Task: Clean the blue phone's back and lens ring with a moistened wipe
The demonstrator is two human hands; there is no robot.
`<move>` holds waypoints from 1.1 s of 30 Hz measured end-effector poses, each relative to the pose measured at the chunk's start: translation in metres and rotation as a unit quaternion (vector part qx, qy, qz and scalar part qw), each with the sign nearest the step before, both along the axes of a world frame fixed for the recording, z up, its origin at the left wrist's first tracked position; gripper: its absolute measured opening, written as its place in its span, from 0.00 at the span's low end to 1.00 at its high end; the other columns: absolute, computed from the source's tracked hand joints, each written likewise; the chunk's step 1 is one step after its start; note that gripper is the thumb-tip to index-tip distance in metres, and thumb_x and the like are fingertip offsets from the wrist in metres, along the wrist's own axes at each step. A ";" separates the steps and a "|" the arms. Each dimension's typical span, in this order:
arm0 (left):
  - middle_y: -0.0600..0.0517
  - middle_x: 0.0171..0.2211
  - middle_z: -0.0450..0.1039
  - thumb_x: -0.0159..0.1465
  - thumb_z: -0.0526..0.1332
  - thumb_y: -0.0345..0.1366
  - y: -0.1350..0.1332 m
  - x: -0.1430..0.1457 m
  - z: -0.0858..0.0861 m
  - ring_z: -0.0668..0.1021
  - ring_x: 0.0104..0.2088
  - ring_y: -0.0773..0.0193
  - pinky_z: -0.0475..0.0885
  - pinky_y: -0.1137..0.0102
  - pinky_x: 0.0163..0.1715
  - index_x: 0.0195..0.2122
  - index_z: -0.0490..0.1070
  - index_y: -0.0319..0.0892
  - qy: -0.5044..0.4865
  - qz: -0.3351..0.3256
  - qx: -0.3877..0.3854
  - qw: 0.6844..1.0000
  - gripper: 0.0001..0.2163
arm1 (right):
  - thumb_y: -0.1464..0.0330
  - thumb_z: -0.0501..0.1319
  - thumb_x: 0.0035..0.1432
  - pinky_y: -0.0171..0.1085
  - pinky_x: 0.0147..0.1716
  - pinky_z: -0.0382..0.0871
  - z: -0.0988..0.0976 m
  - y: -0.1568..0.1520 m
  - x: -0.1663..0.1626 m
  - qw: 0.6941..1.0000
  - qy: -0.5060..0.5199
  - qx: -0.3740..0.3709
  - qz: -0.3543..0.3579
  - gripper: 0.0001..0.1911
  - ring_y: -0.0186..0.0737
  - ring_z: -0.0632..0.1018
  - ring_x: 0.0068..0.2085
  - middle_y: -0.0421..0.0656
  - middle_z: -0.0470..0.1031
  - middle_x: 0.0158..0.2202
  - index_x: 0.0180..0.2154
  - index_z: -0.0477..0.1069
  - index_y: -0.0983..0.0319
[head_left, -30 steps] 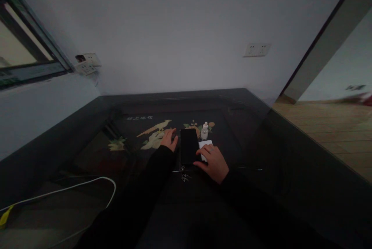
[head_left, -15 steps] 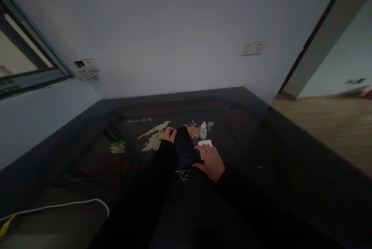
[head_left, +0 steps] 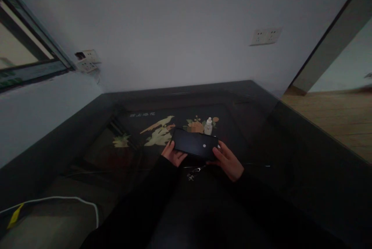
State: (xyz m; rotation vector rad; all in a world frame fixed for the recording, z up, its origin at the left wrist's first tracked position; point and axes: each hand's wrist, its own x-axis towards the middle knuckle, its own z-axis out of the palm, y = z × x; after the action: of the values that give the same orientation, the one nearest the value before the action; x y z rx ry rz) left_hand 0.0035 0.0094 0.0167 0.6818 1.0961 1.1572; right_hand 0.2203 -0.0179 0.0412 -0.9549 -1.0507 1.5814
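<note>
I hold a black phone [head_left: 194, 144] crosswise above the dark table [head_left: 250, 133], its long side running left to right. My left hand [head_left: 173, 155] grips its left end from below, fingers curled under it. My right hand [head_left: 228, 160] grips the right end, thumb at the edge. A small charm or key ring [head_left: 194, 172] dangles under the phone. Behind it stands a small white bottle [head_left: 208, 126].
The table top carries an inlaid picture of a bird and flowers [head_left: 161, 131]. A white cable [head_left: 72, 200] with a yellow tag lies at the lower left. Wall sockets [head_left: 266, 36] sit on the back wall, a window [head_left: 20, 55] at left, wooden floor [head_left: 334, 117] at right.
The phone lay flat on the table with both hands beside it; now both hands have lifted it and turned it sideways. The white paper under my right hand is out of sight.
</note>
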 end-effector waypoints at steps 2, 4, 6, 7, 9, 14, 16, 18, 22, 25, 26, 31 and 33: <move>0.53 0.49 0.68 0.55 0.58 0.46 -0.011 0.008 0.001 0.76 0.42 0.62 0.72 0.62 0.41 0.51 0.53 0.53 -0.033 0.001 0.029 0.999 0.24 | 0.57 0.59 0.51 0.38 0.24 0.74 0.005 -0.003 0.001 1.000 -0.010 0.003 -0.021 0.22 0.38 0.74 0.34 0.42 0.67 0.39 0.46 0.58 0.56; 0.51 0.46 0.69 0.52 0.61 0.45 -0.016 0.010 0.002 0.76 0.40 0.61 0.73 0.64 0.36 0.51 0.58 0.48 0.013 -0.026 0.078 0.997 0.25 | 0.56 0.59 0.52 0.36 0.17 0.72 0.008 -0.004 0.004 0.998 -0.050 0.009 -0.045 0.21 0.36 0.73 0.28 0.40 0.66 0.35 0.45 0.59 0.56; 0.49 0.39 0.72 0.53 0.59 0.47 -0.015 0.006 0.004 0.76 0.36 0.60 0.73 0.66 0.32 0.48 0.63 0.42 0.074 -0.048 0.109 0.990 0.23 | 0.56 0.57 0.53 0.34 0.12 0.69 0.011 -0.004 0.009 0.994 -0.090 0.018 -0.057 0.20 0.33 0.70 0.21 0.38 0.65 0.31 0.46 0.59 0.56; 0.48 0.36 0.73 0.54 0.58 0.49 -0.013 0.002 0.004 0.75 0.35 0.61 0.72 0.66 0.32 0.45 0.66 0.39 0.094 -0.048 0.119 0.987 0.22 | 0.56 0.56 0.54 0.32 0.10 0.66 0.012 -0.004 0.011 0.992 -0.105 0.024 -0.059 0.20 0.32 0.69 0.19 0.38 0.65 0.29 0.46 0.59 0.56; 0.49 0.33 0.73 0.54 0.57 0.49 -0.008 -0.005 0.005 0.74 0.37 0.61 0.70 0.68 0.36 0.41 0.70 0.38 0.138 -0.035 0.152 0.978 0.21 | 0.55 0.55 0.55 0.31 0.08 0.64 0.013 -0.003 0.014 0.990 -0.128 0.032 -0.050 0.19 0.30 0.68 0.17 0.37 0.65 0.27 0.46 0.59 0.56; 0.60 0.14 0.58 0.59 0.53 0.45 -0.008 -0.012 0.011 0.63 0.16 0.73 0.59 0.77 0.18 0.48 0.66 0.40 0.297 -0.084 0.236 0.921 0.20 | 0.56 0.56 0.54 0.30 0.08 0.64 0.015 0.001 0.018 0.981 -0.186 0.041 -0.039 0.19 0.31 0.68 0.16 0.36 0.65 0.25 0.45 0.60 0.58; 0.62 0.12 0.55 0.59 0.51 0.44 -0.011 -0.010 0.015 0.59 0.13 0.74 0.54 0.79 0.15 0.47 0.65 0.40 0.285 -0.092 0.221 0.928 0.18 | 0.56 0.56 0.54 0.29 0.08 0.62 0.017 0.002 0.019 0.977 -0.202 0.051 -0.054 0.19 0.29 0.67 0.15 0.36 0.65 0.24 0.45 0.61 0.58; 0.61 0.13 0.59 0.59 0.51 0.43 -0.015 -0.007 0.018 0.62 0.14 0.75 0.55 0.79 0.15 0.45 0.65 0.40 0.283 -0.088 0.216 0.931 0.16 | 0.56 0.56 0.54 0.28 0.07 0.60 0.019 0.002 0.019 0.973 -0.213 0.062 -0.069 0.19 0.28 0.66 0.13 0.36 0.65 0.23 0.45 0.62 0.59; 0.60 0.14 0.63 0.59 0.51 0.41 -0.020 -0.005 0.026 0.66 0.15 0.75 0.58 0.80 0.17 0.45 0.66 0.39 0.300 -0.096 0.231 0.921 0.16 | 0.56 0.56 0.54 0.27 0.06 0.58 0.023 0.001 0.021 0.970 -0.218 0.072 -0.079 0.21 0.27 0.65 0.12 0.36 0.66 0.21 0.46 0.63 0.60; 0.60 0.14 0.65 0.59 0.51 0.39 -0.021 -0.007 0.029 0.69 0.15 0.74 0.60 0.80 0.17 0.47 0.65 0.39 0.317 -0.115 0.238 0.911 0.17 | 0.56 0.55 0.54 0.27 0.06 0.57 0.025 0.000 0.022 0.971 -0.214 0.072 -0.078 0.21 0.26 0.64 0.12 0.36 0.66 0.21 0.47 0.64 0.60; 0.60 0.14 0.65 0.59 0.51 0.39 -0.021 -0.008 0.030 0.70 0.15 0.74 0.61 0.80 0.16 0.48 0.65 0.39 0.328 -0.119 0.240 0.906 0.18 | 0.56 0.55 0.54 0.27 0.06 0.57 0.026 -0.001 0.021 0.971 -0.217 0.072 -0.076 0.22 0.26 0.64 0.12 0.36 0.66 0.21 0.47 0.64 0.61; 0.60 0.13 0.66 0.58 0.51 0.36 -0.022 -0.010 0.031 0.72 0.15 0.72 0.61 0.79 0.17 0.48 0.67 0.40 0.379 -0.130 0.265 0.877 0.17 | 0.56 0.54 0.55 0.27 0.06 0.58 0.033 -0.005 0.021 0.963 -0.246 0.083 -0.072 0.21 0.27 0.65 0.12 0.37 0.66 0.21 0.46 0.64 0.62; 0.60 0.13 0.66 0.57 0.51 0.35 -0.022 -0.009 0.031 0.72 0.16 0.72 0.61 0.79 0.17 0.47 0.68 0.40 0.386 -0.127 0.274 0.872 0.17 | 0.57 0.54 0.55 0.27 0.06 0.58 0.035 -0.006 0.021 0.961 -0.252 0.088 -0.072 0.20 0.26 0.64 0.12 0.36 0.66 0.21 0.45 0.64 0.61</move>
State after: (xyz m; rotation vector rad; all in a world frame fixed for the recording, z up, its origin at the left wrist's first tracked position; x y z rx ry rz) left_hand -0.0051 -0.0131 0.0476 1.7939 1.2703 0.9738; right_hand 0.2409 -0.0239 0.0758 -1.3149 -1.4079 1.1235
